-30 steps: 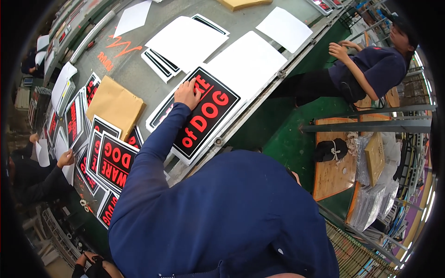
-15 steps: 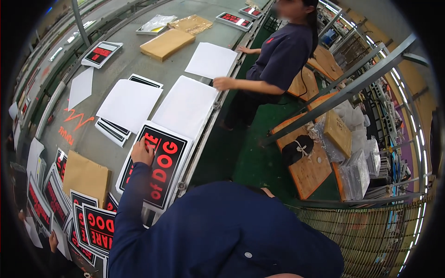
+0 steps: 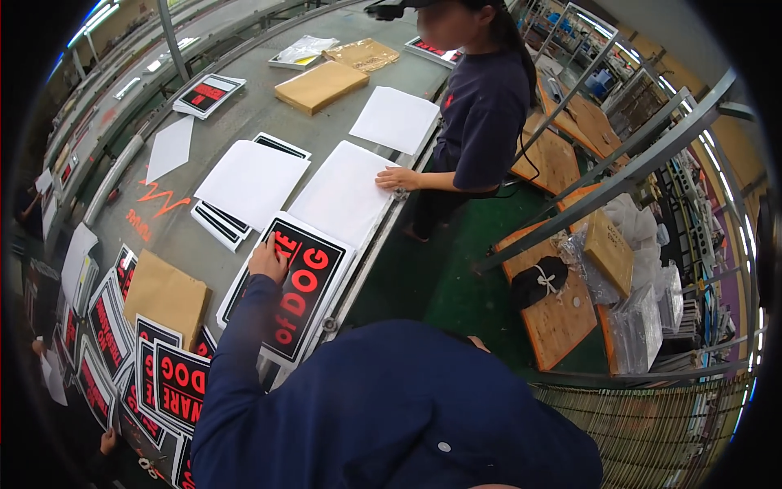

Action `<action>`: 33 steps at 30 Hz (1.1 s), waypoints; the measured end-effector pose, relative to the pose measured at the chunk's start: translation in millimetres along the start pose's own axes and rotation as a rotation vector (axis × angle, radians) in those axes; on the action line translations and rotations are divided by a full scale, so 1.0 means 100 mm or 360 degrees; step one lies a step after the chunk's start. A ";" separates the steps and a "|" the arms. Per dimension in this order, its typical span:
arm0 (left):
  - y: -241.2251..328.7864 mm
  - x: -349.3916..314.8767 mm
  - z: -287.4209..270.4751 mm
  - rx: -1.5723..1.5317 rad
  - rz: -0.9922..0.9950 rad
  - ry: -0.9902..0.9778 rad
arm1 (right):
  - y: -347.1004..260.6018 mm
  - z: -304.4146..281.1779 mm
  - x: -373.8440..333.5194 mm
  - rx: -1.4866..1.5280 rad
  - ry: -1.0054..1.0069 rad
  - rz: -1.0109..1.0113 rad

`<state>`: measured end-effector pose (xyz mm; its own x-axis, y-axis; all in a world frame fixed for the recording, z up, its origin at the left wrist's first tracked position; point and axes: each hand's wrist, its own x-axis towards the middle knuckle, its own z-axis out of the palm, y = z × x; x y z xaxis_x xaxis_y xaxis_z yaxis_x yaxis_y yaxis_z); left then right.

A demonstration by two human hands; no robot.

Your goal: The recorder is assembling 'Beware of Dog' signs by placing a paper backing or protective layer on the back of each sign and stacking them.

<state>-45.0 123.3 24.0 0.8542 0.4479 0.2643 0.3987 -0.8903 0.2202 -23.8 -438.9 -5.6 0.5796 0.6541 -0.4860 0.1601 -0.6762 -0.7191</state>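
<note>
My left hand [image 3: 269, 261] rests on the upper left part of a black sign [image 3: 297, 306] with red lettering and a white border. Its index finger points forward along the surface, and nothing shows in its grasp. The sign lies on a stack at the table's near edge, partly covered by my sleeve. Just beyond it is a stack of white sheets [image 3: 338, 191], which a co-worker's hand [image 3: 397, 178] touches on the right. A patch of skin, perhaps my right hand [image 3: 479, 344], peeks out beside my blue shirt; its fingers are hidden.
White sheets [image 3: 252, 183] cover dark-bordered signs left of centre. A brown paper package [image 3: 167, 293] stands near several piled signs [image 3: 179, 387] at lower left. Another brown package [image 3: 322, 87] lies farther back. Right of the table, a metal post [image 3: 603, 179] slants above wooden boards [image 3: 558, 330].
The view has shifted, moving the table contents rightward in the picture. The co-worker's near hand has gone from curled to spread flat on the white sheets. My left hand stays on the sign.
</note>
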 end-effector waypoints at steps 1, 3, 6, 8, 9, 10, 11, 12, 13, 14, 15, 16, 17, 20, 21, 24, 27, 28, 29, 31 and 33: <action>-0.02 -0.01 0.03 -0.0026 0.0016 0.0023 | -0.08 -0.03 0.04 -0.0020 -0.0024 -0.0056; -0.04 -0.03 0.04 -0.0048 0.0030 0.0044 | -0.24 -0.09 0.10 -0.0062 -0.0074 -0.0159; -0.02 -0.06 0.00 -0.0088 -0.0025 0.0028 | -0.48 -0.23 0.17 -0.0129 -0.0169 -0.0299; -0.03 -0.07 -0.03 -0.0065 -0.0056 -0.0047 | -0.65 -0.34 0.23 -0.0177 -0.0262 -0.0389; -0.05 -0.09 -0.03 -0.0068 -0.0094 -0.0113 | -0.75 -0.41 0.26 -0.0204 -0.0326 -0.0432; 0.02 -0.05 -0.14 -0.0192 -0.0105 -0.0164 | -0.81 -0.40 0.27 -0.0214 -0.0397 -0.0462; -0.04 -0.06 -0.08 -0.0268 -0.0047 -0.0008 | -0.89 -0.35 0.27 -0.0221 -0.0503 -0.0506; 0.02 -0.02 -0.12 -0.0237 -0.0070 -0.0042 | -0.94 -0.26 0.28 -0.0220 -0.0608 -0.0540; 0.05 0.04 -0.14 -0.0266 -0.0084 -0.0061 | -0.99 -0.16 0.29 -0.0210 -0.0717 -0.0578; 0.01 0.03 -0.08 -0.0286 0.0070 0.0277 | -1.08 -0.08 0.32 -0.0203 -0.0830 -0.0627; 0.02 0.04 -0.06 -0.0231 0.0046 0.0188 | -1.17 -0.05 0.42 -0.0201 -0.0915 -0.0675; 0.02 0.05 -0.08 -0.0183 0.0037 0.0107 | -1.27 -0.04 0.53 -0.0201 -0.0982 -0.0725; -0.03 0.03 -0.04 -0.0163 0.0031 0.0109 | -1.37 -0.03 0.64 -0.0200 -0.1043 -0.0777; -0.06 -0.02 -0.03 -0.0171 -0.0021 0.0074 | -1.63 -0.10 1.00 -0.0212 -0.1155 -0.0924; 0.00 -0.02 -0.07 -0.0187 -0.0063 0.0056 | -1.70 -0.14 1.13 -0.0214 -0.1174 -0.0969; 0.00 0.02 -0.12 -0.0129 -0.0094 -0.0111 | -1.95 -0.25 1.56 -0.0231 -0.1237 -0.1116; -0.11 -0.04 -0.03 -0.0081 -0.0024 -0.0039 | -2.28 -0.39 2.04 -0.0261 -0.1312 -0.1283; -0.13 -0.07 -0.01 -0.0110 -0.0046 0.0014 | -2.41 -0.44 2.20 -0.0272 -0.1332 -0.1339; -0.15 -0.09 0.00 -0.0137 -0.0068 0.0067 | -2.55 -0.50 2.37 -0.0283 -0.1352 -0.1395; 0.03 0.07 0.01 -0.0143 0.0046 0.0071 | -2.54 -0.74 2.73 -0.0295 -0.1287 -0.1470; 0.03 0.09 0.01 -0.0119 0.0064 0.0084 | -2.32 -0.78 2.72 -0.0312 -0.1300 -0.1526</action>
<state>-35.8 124.8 26.5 0.8494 0.4172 0.3231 0.3367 -0.8999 0.2770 159.7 -130.6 67.6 -0.4804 0.8766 -0.0278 0.3953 0.1881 -0.8991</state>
